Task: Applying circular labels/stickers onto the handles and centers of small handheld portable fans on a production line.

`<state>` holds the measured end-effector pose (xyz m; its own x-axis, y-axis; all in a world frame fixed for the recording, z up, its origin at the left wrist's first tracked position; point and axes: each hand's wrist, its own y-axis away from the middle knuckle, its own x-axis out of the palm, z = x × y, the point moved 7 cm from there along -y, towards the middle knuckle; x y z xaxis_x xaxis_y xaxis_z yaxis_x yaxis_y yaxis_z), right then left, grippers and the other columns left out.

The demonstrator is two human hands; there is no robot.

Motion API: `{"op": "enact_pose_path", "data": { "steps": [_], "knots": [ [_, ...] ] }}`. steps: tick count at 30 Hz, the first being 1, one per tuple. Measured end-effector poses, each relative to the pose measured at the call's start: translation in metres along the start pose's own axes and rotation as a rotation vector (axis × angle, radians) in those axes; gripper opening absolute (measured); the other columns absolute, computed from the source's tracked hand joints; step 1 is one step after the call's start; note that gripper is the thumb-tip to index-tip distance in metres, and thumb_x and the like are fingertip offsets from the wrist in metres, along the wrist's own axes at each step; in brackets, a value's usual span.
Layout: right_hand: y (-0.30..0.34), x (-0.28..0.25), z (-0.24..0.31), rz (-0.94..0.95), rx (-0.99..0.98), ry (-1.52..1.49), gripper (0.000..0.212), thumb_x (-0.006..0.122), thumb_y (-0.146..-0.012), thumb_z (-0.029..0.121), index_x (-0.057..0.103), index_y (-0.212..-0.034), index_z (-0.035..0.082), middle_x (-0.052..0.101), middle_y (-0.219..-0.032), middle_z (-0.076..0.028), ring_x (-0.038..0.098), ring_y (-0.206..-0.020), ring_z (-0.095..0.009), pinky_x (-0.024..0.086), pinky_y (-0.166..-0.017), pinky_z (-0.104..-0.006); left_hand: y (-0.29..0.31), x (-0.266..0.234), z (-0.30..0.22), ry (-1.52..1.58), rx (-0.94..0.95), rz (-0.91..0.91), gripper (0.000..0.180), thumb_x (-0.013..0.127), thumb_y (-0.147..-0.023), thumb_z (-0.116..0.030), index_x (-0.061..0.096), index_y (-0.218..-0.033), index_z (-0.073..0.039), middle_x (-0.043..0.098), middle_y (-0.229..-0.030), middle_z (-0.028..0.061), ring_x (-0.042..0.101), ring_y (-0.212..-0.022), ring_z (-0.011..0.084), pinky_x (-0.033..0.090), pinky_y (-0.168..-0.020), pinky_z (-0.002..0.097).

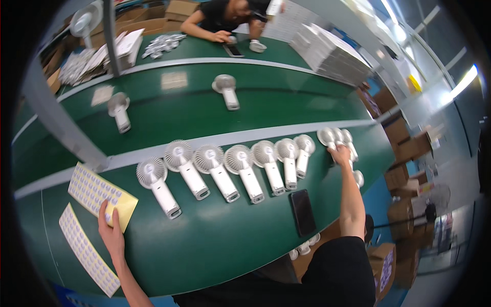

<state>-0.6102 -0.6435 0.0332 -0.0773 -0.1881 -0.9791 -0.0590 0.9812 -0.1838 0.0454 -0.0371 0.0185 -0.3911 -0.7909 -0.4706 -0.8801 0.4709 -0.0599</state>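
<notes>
My left hand (111, 227) rests at the lower edge of a yellow-backed sticker sheet (92, 190), thumb and forefinger apart on its surface. A second, curved sticker sheet (87, 249) lies beside it, nearer me. At the right end of the bench my right hand (341, 154) is closed round the handle of a white handheld fan (326, 136), in a tight group with other fans (348, 137). Between my hands several white handheld fans lie in a slanting row, from the leftmost fan (164, 192) to the rightmost fan (305, 153), handles toward me.
A black phone (303, 213) lies near the front edge. Beyond a metal rail, a green belt (174, 110) carries two fans, a left one (120, 112) and a middle one (227, 92). Across it a person (225, 23) works beside stacked white boxes (330, 53). A metal post (66, 112) rises at left.
</notes>
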Motion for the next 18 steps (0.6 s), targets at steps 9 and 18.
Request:
{"op": "enact_pose_path", "data": {
  "steps": [9, 18],
  "knots": [
    [-0.011, 0.036, -0.013, 0.172, 0.132, -0.188, 0.086, 0.054, -0.071, 0.083, 0.071, -0.096, 0.002, 0.069, -0.101, -0.022, 0.063, -0.102, -0.037, 0.043, -0.095, -0.0452, 0.004, -0.007, 0.001, -0.105, 0.138, -0.106, 0.039, 0.066, -0.091, -0.021, 0.059, -0.127, -0.007, 0.063, -0.114, 0.0217, 0.059, -0.106, 0.0355, 0.045, -0.093, 0.0395],
    [0.076, -0.033, 0.064, -0.015, 0.097, -0.969, 0.055, 0.066, -0.086, 0.055, 0.066, -0.082, 0.001, 0.046, -0.064, 0.002, 0.042, -0.058, -0.009, 0.031, -0.051, -0.0286, 0.015, -0.017, -0.013, -0.101, 0.166, -0.134, 0.039, 0.064, -0.091, -0.025, 0.058, -0.127, -0.009, 0.061, -0.12, 0.019, 0.055, -0.109, 0.0371, 0.043, -0.096, 0.0419]
  ]
}}
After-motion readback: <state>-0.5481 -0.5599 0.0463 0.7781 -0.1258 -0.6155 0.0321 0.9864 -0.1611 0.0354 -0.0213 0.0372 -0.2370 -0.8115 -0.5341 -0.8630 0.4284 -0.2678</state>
